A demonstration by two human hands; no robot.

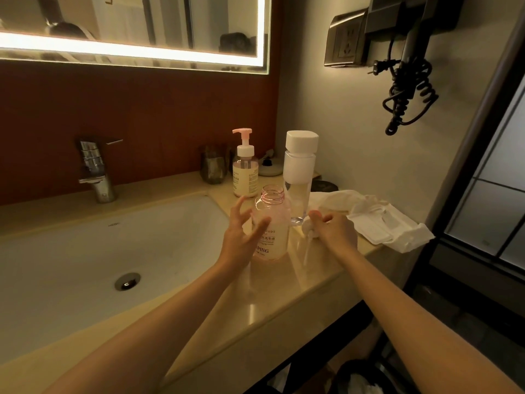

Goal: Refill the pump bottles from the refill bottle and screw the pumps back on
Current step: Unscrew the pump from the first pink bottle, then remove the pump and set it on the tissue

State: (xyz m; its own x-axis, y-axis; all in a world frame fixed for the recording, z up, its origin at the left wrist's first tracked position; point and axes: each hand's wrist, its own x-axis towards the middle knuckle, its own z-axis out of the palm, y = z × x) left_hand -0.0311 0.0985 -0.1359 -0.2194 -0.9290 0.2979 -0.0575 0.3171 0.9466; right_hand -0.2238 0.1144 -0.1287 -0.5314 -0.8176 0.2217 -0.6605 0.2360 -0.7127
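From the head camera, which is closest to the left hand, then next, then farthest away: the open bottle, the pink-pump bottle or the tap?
1. Open bottle: just right of the left hand, at its fingertips.
2. Pink-pump bottle: behind the hand, toward the wall.
3. Tap: far to the left, at the back of the sink.

Right of the sink (85, 237), the open bottle (279, 231) stands before the refill bottle (299, 172).

Open pump bottle (271, 228): pink-tinted, clear, neck uncapped, upright near the counter's front edge; second pump bottle (245, 177): pink pump fitted, upright behind; refill bottle (299, 177): tall, clear, white cap on, upright; loose pump (308, 233): dip tube hanging, just right of the open bottle.
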